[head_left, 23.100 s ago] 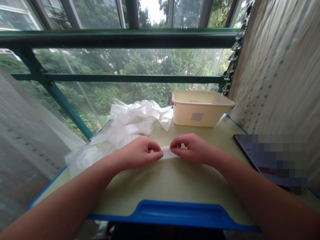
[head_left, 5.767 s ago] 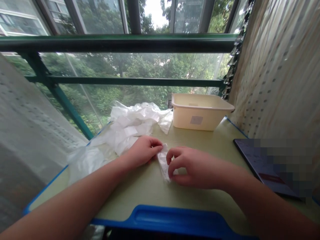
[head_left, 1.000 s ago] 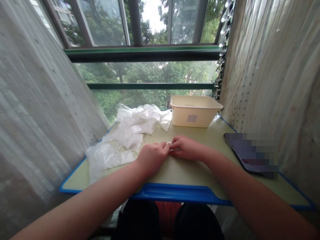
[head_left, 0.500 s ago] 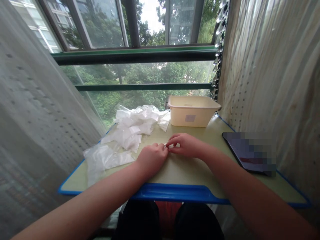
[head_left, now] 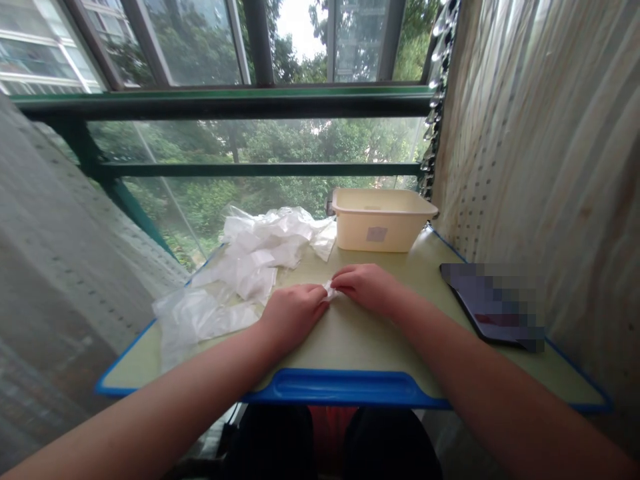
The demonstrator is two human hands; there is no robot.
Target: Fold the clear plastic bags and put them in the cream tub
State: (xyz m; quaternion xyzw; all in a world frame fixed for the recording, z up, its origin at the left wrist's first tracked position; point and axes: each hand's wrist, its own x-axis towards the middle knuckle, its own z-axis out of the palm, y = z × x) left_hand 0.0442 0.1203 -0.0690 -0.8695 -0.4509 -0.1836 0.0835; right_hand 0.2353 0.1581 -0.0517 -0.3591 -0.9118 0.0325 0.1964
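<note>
Low over the middle of the table, my left hand [head_left: 296,313] and my right hand [head_left: 367,285] meet at the fingertips. Between them shows a small crumpled piece of clear plastic bag [head_left: 329,289], pinched from both sides; most of it is hidden by my fingers. Both hands are closed on it, resting at the tabletop. To the left of my left hand lies a loose heap of thin clear plastic bags [head_left: 257,257], and one flatter bag [head_left: 200,317] spreads toward the table's left edge.
A cream plastic bin [head_left: 383,223] with a small label stands at the back right of the table [head_left: 360,347]. On the right lies a dark tablet [head_left: 480,300], partly pixelated. Blue trim [head_left: 345,385] edges the table, curtains hang at both sides, and a window with a green railing [head_left: 270,170] is behind.
My hands have drawn slightly apart, and more of the crumpled plastic shows between the fingertips. The right fingers have closed together more. The view has shifted a little.
</note>
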